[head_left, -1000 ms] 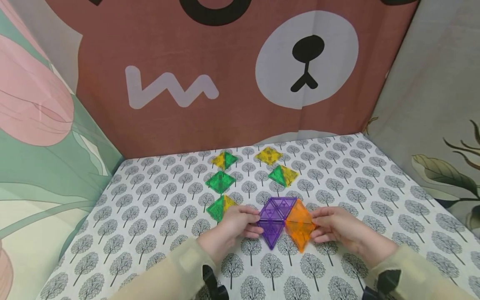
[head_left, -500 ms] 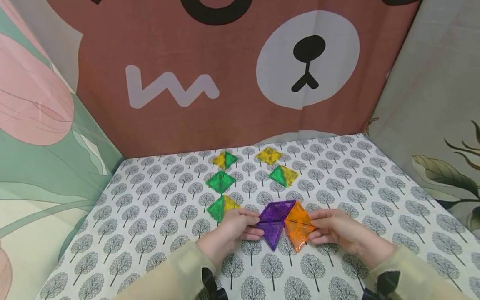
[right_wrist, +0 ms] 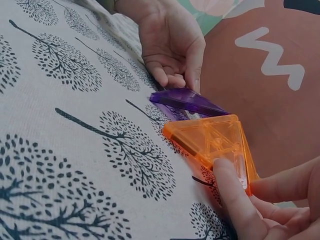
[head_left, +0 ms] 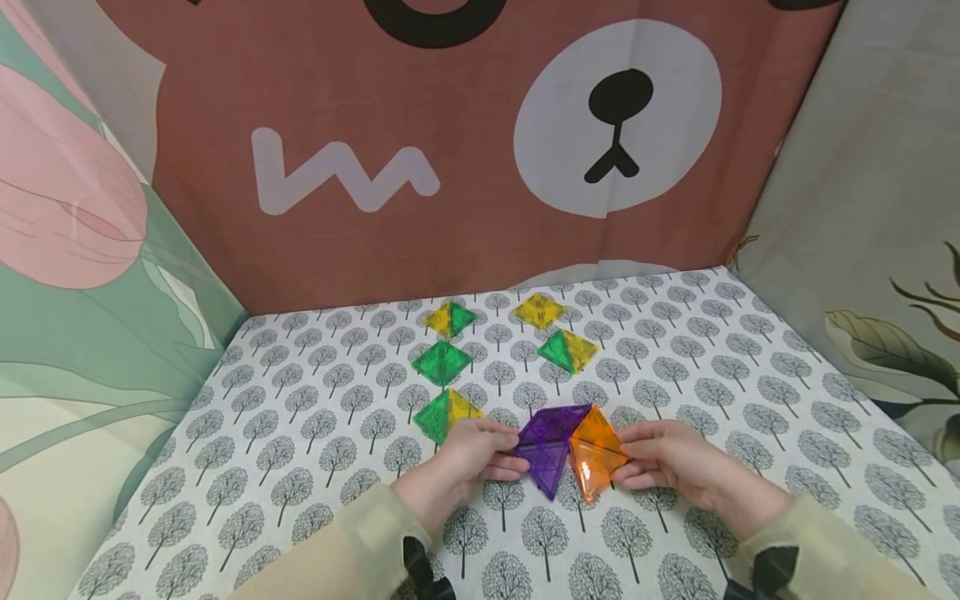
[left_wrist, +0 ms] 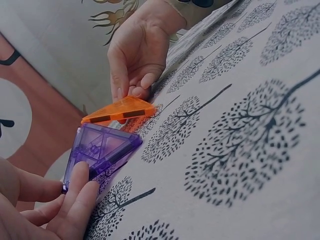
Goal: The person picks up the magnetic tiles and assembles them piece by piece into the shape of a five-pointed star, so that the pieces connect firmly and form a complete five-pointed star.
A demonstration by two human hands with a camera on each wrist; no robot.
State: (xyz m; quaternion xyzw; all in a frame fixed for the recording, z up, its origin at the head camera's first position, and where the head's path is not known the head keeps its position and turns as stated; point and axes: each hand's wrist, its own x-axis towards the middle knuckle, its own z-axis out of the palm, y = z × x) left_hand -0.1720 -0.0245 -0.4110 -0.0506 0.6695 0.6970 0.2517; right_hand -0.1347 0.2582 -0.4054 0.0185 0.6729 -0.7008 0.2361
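In the head view my left hand [head_left: 472, 450] holds the outer corner of the purple triangular magnetic tiles [head_left: 543, 462], thumb and fingers pinching it. My right hand [head_left: 663, 454] likewise pinches the orange triangular magnetic tiles [head_left: 597, 467] at their outer corner. The purple and orange pieces meet along an upper edge, with a narrow gap between their lower points. In the left wrist view the purple tile [left_wrist: 102, 147] stands tilted above the cloth, the orange tile [left_wrist: 122, 109] just behind it. From the right wrist, the orange tile [right_wrist: 207, 137] looks folded at a ridge.
Paired green and yellow triangle tiles lie flat further back: a green pair [head_left: 441, 363], a yellow pair [head_left: 539, 311], and mixed pairs such as the green-yellow one [head_left: 567, 351]. A tree-print cloth [head_left: 300, 517] covers the table, and a bear-print curtain [head_left: 450, 250] rises behind.
The purple and orange tiles have gone from lying nearly flat to folded and tilted up along their seams. Both hands keep their hold and have barely shifted.
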